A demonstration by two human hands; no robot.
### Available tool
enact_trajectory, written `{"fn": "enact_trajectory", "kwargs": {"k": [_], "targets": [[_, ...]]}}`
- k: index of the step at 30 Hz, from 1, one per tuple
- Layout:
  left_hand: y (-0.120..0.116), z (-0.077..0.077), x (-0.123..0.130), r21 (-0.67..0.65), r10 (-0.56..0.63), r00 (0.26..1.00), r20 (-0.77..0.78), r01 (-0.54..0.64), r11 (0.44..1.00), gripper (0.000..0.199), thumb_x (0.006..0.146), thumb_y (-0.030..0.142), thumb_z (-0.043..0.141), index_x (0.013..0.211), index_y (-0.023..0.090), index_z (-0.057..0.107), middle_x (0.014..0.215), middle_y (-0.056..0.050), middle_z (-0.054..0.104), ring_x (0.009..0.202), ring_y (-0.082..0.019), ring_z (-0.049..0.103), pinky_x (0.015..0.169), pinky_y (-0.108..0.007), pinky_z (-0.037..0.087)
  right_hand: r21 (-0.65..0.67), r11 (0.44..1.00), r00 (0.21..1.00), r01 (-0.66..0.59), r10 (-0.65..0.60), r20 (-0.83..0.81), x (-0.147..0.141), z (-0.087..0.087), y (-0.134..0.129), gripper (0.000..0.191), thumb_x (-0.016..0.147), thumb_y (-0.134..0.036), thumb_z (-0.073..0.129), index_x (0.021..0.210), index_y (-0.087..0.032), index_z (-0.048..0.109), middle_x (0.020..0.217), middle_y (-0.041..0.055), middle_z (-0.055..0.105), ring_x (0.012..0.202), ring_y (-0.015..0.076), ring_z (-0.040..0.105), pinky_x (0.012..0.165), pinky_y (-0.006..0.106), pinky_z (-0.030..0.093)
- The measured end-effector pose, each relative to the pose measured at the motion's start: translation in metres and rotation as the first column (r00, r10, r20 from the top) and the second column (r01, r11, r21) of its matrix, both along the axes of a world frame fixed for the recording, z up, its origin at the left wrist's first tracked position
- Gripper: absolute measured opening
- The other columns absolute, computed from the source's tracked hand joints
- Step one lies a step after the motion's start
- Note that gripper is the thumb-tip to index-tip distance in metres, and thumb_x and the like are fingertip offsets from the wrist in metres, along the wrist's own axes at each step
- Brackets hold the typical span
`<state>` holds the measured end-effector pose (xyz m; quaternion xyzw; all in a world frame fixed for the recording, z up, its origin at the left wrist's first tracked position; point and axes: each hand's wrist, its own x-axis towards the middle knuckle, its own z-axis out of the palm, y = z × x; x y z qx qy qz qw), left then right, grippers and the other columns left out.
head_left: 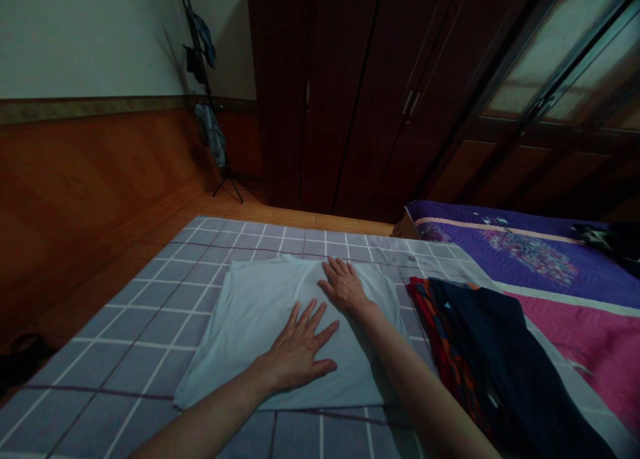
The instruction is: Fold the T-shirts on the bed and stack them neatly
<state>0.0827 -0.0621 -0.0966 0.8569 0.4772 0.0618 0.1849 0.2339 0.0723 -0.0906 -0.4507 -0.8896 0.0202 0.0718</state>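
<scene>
A white garment, which looks like a T-shirt (250,312), lies spread flat on the grey checked bed sheet (145,312). My left hand (300,349) rests on its middle, palm down with fingers spread wide. Farther up and to the right, my right hand (344,284) lies flat near the garment's far edge, fingers stretched out. Neither hand grips the cloth. Parts of the garment are hidden under my hands and forearms.
Folded dark clothes (500,346) with red and orange pieces lie to the right. Beyond them is a purple and pink bedspread (525,252). A dark wooden wardrobe (340,99) stands behind the bed, with a coat stand (213,126) in the corner.
</scene>
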Motion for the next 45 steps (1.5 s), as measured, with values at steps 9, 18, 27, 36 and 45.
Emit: {"fn": "enact_trajectory", "kwargs": {"k": [9, 18, 27, 36, 45], "targets": [[0.003, 0.012, -0.007, -0.043, 0.014, 1.000, -0.015, -0.014, 0.999, 0.075, 0.088, 0.058, 0.046, 0.149, 0.028, 0.016, 0.157, -0.010, 0.006, 0.144, -0.029, -0.002, 0.114, -0.053, 0.003, 0.109, 0.951, 0.957, 0.288, -0.282, -0.068, 0.085, -0.003, -0.049, 0.053, 0.091, -0.040, 0.043, 0.133, -0.009, 0.045, 0.141, 0.0215, 0.040, 0.132, 0.0355, 0.033, 0.104, 0.050, 0.031], [0.054, 0.012, -0.073, 0.048, 0.232, 0.966, -0.117, -0.228, 0.972, 0.064, 0.091, 0.049, 0.044, 0.147, 0.021, 0.027, 0.155, -0.014, 0.016, 0.143, -0.032, 0.008, 0.112, -0.057, 0.005, -0.170, 0.762, 0.780, 0.624, -0.618, 0.093, 0.150, 0.005, -0.151, 0.057, 0.088, -0.052, 0.031, 0.122, -0.011, 0.052, 0.114, 0.0168, 0.058, 0.104, 0.0311, 0.059, 0.085, 0.042, 0.046], [0.007, 0.021, -0.124, 0.074, 0.420, 0.843, 0.336, -0.468, 0.881, 0.055, 0.092, 0.047, 0.043, 0.141, 0.024, 0.037, 0.146, -0.010, 0.040, 0.135, -0.024, 0.035, 0.111, -0.043, 0.027, -0.384, 0.573, 0.677, 0.724, -0.698, 0.234, 0.142, 0.021, -0.148, 0.047, 0.078, -0.062, 0.041, 0.096, -0.021, 0.056, 0.088, 0.0121, 0.068, 0.086, 0.0341, 0.066, 0.071, 0.043, 0.046], [-0.028, 0.001, -0.165, -0.220, 0.595, 0.202, 0.778, -0.800, 0.559, 0.044, 0.083, 0.043, 0.056, 0.116, 0.013, 0.055, 0.105, -0.012, 0.067, 0.095, -0.023, 0.065, 0.087, -0.037, 0.050, -0.645, 0.559, 0.460, 0.522, -0.821, -0.339, 0.142, 0.011, -0.142, 0.048, 0.059, -0.062, 0.059, 0.084, -0.021, 0.064, 0.076, 0.0032, 0.071, 0.072, 0.0250, 0.067, 0.062, 0.031, 0.050], [-0.023, 0.005, -0.182, -0.451, 0.597, -0.025, 0.802, -0.681, 0.577, 0.037, 0.080, 0.040, 0.061, 0.106, 0.013, 0.059, 0.088, -0.007, 0.069, 0.068, -0.014, 0.063, 0.060, -0.023, 0.047, -0.377, 0.834, 0.725, 0.402, -0.542, -0.425, 0.021, 0.072, -0.096, 0.038, 0.069, -0.048, 0.053, 0.090, -0.019, 0.066, 0.055, 0.0000, 0.062, 0.048, 0.0194, 0.056, 0.047, 0.029, 0.042]]}}
